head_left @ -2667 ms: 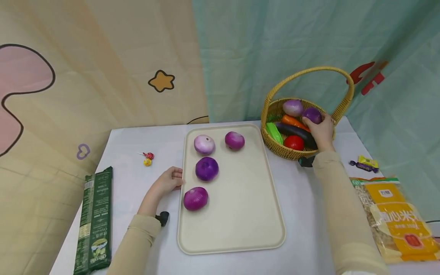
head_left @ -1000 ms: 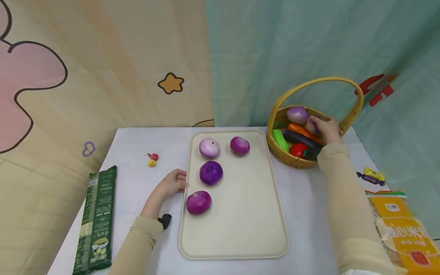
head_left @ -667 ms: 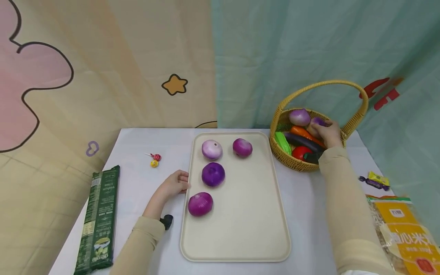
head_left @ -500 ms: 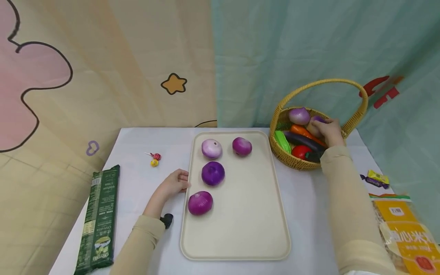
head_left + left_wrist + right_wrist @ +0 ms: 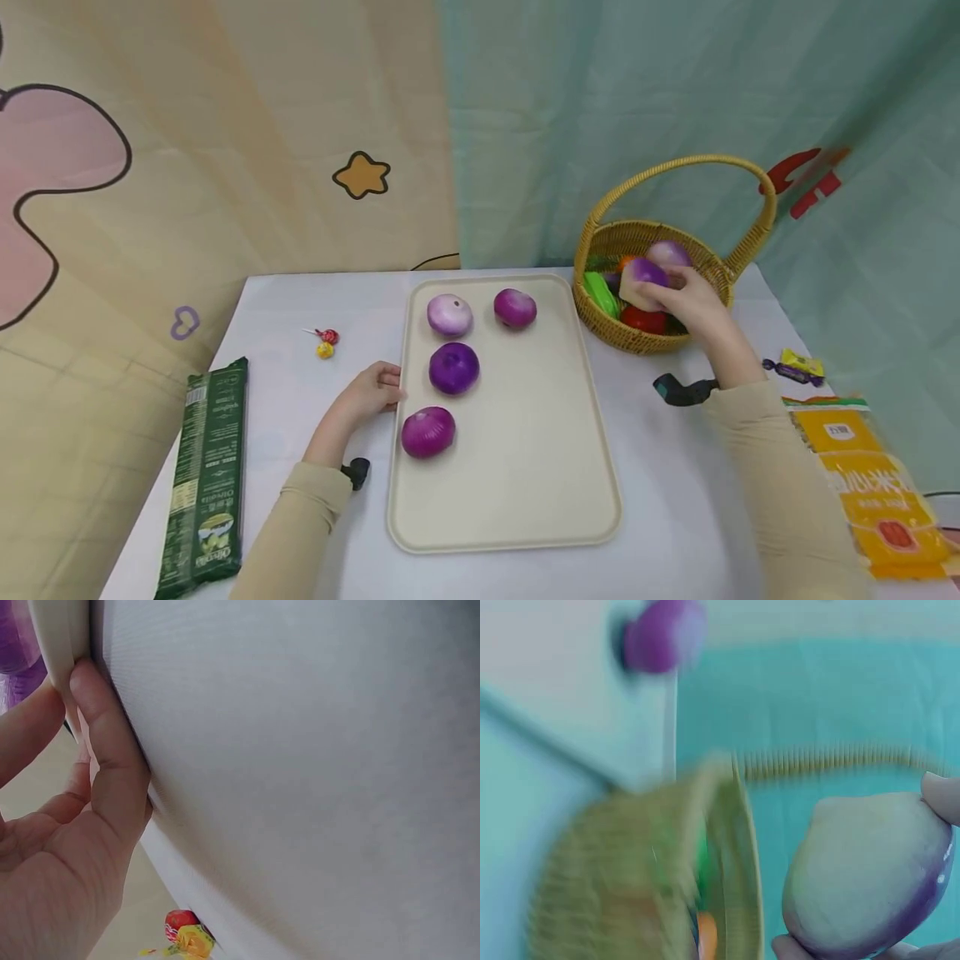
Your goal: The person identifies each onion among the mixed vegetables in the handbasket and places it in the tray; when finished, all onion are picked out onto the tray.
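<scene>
My right hand [image 5: 693, 308] holds a purple-and-cream onion [image 5: 642, 282] between thumb and fingers, over the front of the wicker basket [image 5: 626, 337]. In the right wrist view the onion [image 5: 862, 874] shows a broad pale side and glossy purple skin, beside the blurred basket. My left hand [image 5: 367, 396] pinches the left rim of the cream tray [image 5: 525, 442]; the left wrist view shows thumb and fingers at that rim. On the tray lie several purple onions, among them a pale one [image 5: 450, 315], a dark one [image 5: 453, 368] and a magenta one [image 5: 428, 432].
The basket also contains another onion [image 5: 667, 252], a green vegetable [image 5: 601, 294] and a red tomato [image 5: 643, 320]; its tall handle [image 5: 678, 161] arches above. Lollipops [image 5: 326, 342] and a green packet [image 5: 202, 479] lie left. Wrapped candies [image 5: 798, 367] and a yellow grain bag [image 5: 873, 492] lie right.
My right hand has gripped the onion at the basket's right side, turned its pale side outward, and raised it toward the basket's front left. The left hand stays at the tray rim.
</scene>
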Motion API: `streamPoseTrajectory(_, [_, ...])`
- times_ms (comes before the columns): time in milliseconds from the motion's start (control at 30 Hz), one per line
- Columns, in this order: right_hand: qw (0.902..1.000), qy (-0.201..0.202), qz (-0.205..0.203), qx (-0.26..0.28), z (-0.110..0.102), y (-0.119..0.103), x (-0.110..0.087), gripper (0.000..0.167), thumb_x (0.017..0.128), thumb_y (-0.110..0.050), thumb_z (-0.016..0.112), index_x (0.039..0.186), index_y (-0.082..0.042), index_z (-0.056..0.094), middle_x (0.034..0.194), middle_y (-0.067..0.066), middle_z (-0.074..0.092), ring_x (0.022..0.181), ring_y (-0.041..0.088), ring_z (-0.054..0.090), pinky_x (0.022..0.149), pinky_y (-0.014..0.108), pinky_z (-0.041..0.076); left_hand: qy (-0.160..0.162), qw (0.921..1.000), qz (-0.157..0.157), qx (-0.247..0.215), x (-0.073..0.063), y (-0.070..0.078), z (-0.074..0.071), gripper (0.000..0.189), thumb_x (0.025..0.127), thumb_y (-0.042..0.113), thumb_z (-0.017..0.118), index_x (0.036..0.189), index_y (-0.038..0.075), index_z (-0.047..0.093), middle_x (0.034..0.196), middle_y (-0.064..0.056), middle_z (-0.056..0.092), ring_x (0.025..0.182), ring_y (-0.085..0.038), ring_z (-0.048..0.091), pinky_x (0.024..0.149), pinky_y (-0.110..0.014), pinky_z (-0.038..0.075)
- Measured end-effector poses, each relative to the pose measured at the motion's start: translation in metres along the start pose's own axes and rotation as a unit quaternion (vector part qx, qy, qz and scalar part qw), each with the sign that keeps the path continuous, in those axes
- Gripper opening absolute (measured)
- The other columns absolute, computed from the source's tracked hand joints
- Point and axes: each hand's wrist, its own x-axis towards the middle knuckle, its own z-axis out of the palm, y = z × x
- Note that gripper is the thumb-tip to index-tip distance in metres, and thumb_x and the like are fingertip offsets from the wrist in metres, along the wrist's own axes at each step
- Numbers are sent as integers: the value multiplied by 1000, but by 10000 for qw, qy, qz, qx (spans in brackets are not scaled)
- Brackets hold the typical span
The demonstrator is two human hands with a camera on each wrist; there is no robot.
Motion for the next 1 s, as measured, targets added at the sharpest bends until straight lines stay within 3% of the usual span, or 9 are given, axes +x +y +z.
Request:
streamPoseTrajectory(200, [9979, -265, -567, 166, 59, -1, -28, 84, 89, -41, 70, 152, -5, 27, 151, 24, 34, 136, 41, 36, 114, 57, 37, 5, 10000, -26, 18, -2, 0, -3, 45, 94, 3, 59, 136, -6, 42, 118, -20, 54, 101, -23, 59, 85, -31, 59])
streamPoseTrajectory(367, [9945, -530, -802, 412, 109, 4, -27, 85, 83, -31, 79, 149, -5, 31, 151, 19, 38, 136, 39, 39, 115, 54, 37, -4, 10000, -6, 33, -2, 1, -5, 46, 95, 3, 59, 136, -7, 42, 119, -21, 54, 102, -24, 59, 86, -32, 59])
streamPoseTrajectory(500, [9941, -440, -978, 129, 138, 9, -22, 89, 79, -30, 82, 148, -4, 32, 151, 20, 37, 137, 40, 38, 115, 56, 36, -51, 10000, 29, 39, -2, 1, -5, 46, 94, 2, 58, 136, -8, 41, 120, -22, 53, 103, -25, 59, 87, -33, 59])
streamPoseTrajectory(767, [9912, -447, -1087, -614, 171, 14, -14, 86, 81, -29, 81, 147, -2, 33, 149, 23, 35, 137, 40, 39, 116, 56, 34, -54, 10000, 20, 30, -2, 2, -2, 46, 94, 2, 58, 136, -8, 41, 119, -21, 53, 102, -24, 59, 86, -32, 59])
streamPoseTrajectory(1000, [9918, -570, -961, -618, 178, 17, -15, 86, 83, -31, 79, 150, -9, 30, 152, 21, 31, 138, 41, 38, 116, 57, 34, -53, 10000, -3, 82, -2, 3, -2, 46, 94, 3, 58, 136, -7, 41, 118, -21, 53, 102, -24, 59, 86, -33, 59])
